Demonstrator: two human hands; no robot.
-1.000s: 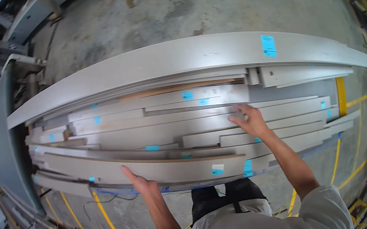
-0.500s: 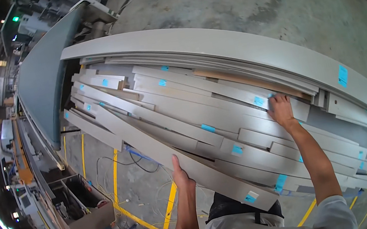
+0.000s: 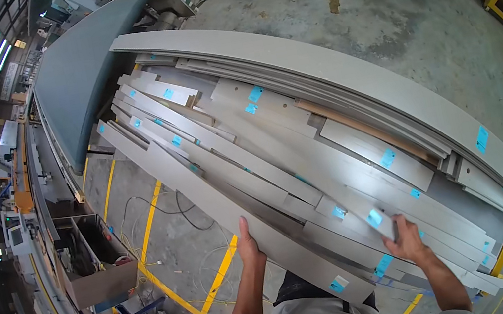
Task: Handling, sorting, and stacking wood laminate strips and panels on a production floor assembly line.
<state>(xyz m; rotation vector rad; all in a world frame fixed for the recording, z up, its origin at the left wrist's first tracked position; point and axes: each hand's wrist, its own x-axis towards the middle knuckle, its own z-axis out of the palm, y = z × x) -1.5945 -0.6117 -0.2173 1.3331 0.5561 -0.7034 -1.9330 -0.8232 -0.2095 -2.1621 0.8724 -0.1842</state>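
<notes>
My left hand (image 3: 250,250) grips the near edge of a long grey board (image 3: 291,261), thumb on top and fingers hidden below. This board lies along the near side of the pile, with a small label by its right end. My right hand (image 3: 407,240) is closed on the right end of a narrow grey board (image 3: 356,207); a blue label shows near that end. Motion slightly blurs the narrow board, and its far end is hard to separate from the boards around it. Beneath both lies a spread of flat grey boards (image 3: 435,208), many with blue labels.
A long curved-looking grey panel (image 3: 313,48) borders the pile's far side, beside stacked strips and a brown strip (image 3: 361,131). To the left are a grey-green machine table (image 3: 82,72) and a divided box (image 3: 102,284). Cables (image 3: 188,215) and yellow lines cross the concrete floor.
My right hand has come nearer my body, bringing the narrow board's end across the pile. A wider board with blue labels is now uncovered. My left hand still grips the near board.
</notes>
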